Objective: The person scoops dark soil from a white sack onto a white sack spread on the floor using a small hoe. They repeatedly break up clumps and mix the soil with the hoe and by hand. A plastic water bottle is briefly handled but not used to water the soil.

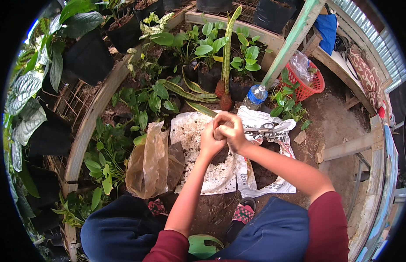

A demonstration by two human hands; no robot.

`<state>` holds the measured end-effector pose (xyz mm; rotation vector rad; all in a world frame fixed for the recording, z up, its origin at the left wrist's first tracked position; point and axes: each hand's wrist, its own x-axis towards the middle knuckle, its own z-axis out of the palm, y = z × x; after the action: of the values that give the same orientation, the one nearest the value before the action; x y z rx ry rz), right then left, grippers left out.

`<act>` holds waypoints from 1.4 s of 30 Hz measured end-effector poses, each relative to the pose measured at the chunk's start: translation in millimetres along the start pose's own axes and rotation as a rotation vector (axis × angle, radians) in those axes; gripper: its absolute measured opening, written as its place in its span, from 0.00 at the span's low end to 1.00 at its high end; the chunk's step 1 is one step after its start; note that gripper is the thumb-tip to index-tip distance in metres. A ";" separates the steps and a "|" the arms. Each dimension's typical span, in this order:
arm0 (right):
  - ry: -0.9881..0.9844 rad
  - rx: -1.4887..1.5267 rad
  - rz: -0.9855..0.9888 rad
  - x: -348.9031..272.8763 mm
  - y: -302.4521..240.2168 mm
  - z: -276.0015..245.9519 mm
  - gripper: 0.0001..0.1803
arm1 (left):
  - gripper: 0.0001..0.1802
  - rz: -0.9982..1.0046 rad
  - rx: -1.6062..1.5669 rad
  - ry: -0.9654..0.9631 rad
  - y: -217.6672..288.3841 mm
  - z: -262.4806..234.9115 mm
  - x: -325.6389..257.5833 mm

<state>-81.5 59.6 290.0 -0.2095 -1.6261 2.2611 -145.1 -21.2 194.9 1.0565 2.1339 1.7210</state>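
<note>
The left hand (210, 140) and right hand (231, 129) are pressed together above the white sack (211, 174) of soil; what they enclose, I cannot tell; scissors (266, 127) lie just right, nearer the right hand.

Soft, even daylight, no harsh shadows. Brightest top right, corrugated wall (378, 43) a bit blown out. Centre sharp enough, hands (222, 131) crisp. Heavy fisheye: wooden beams (294, 39) bend near rim, black vignette all round, left foliage (24, 96) slightly smeared.

A red basket (308, 85) stands right of a water bottle (254, 96), black pots (90, 56) of leafy plants (211, 43) line the back, and a brown bag (149, 162) lies at left.
</note>
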 end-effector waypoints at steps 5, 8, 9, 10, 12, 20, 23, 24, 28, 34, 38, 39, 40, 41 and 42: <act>-0.085 -0.124 -0.036 13.3 -10.2 16.0 0.05 | 0.11 -0.038 -0.214 -0.075 -22.1 -14.3 4.7; 0.009 -0.193 -0.064 3.6 -10.9 23.9 0.05 | 0.13 -0.002 -0.140 -0.060 14.9 -21.0 4.5; 0.050 -0.225 -0.096 0.4 -13.0 27.0 0.06 | 0.13 -0.020 -0.115 -0.111 10.8 -20.5 6.7; 0.087 -0.266 -0.123 1.0 13.0 14.4 0.07 | 0.17 -0.020 -0.148 -0.099 2.1 -13.8 4.1; -0.002 -0.164 -0.118 5.0 14.2 11.3 0.04 | 0.12 0.031 -0.136 0.035 0.3 -5.9 4.8; 0.066 -0.244 -0.054 -2.9 7.6 11.9 0.04 | 0.14 -0.078 -0.240 -0.077 3.8 -3.1 7.6; 0.041 -0.194 -0.056 5.5 9.2 15.7 0.04 | 0.13 0.115 -0.091 0.010 -12.2 -3.5 11.0; 0.040 -0.184 -0.084 5.2 -2.2 20.8 0.04 | 0.13 0.001 -0.169 -0.026 -3.5 -5.8 9.9; 0.120 -0.189 -0.100 -4.1 -16.4 30.1 0.03 | 0.14 -0.049 -0.180 -0.182 -13.7 1.1 4.9; 0.116 -0.317 -0.080 -8.8 -8.4 24.5 0.04 | 0.17 -0.065 -0.210 -0.146 -21.1 5.5 -4.3; 0.107 -0.329 -0.142 -15.4 -16.5 28.5 0.03 | 0.16 -0.039 -0.251 -0.055 3.0 4.7 -12.5; 0.121 -0.362 -0.164 -18.3 -15.6 23.8 0.03 | 0.16 -0.049 -0.291 0.000 13.4 11.5 -14.8; 0.130 -0.488 -0.223 -20.3 -1.1 11.9 0.03 | 0.16 -0.059 -0.333 0.053 21.4 17.2 -14.5; 0.135 -0.518 -0.283 -17.8 0.5 12.7 0.06 | 0.16 -0.059 -0.323 0.018 21.2 15.1 -12.8; 0.141 -0.427 -0.160 -15.7 0.0 10.3 0.05 | 0.16 -0.058 -0.314 -0.018 20.0 13.9 -10.2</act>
<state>-70.2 44.8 292.2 -0.3228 -1.9529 1.7225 -122.0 -15.7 206.2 0.9092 1.7858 1.9281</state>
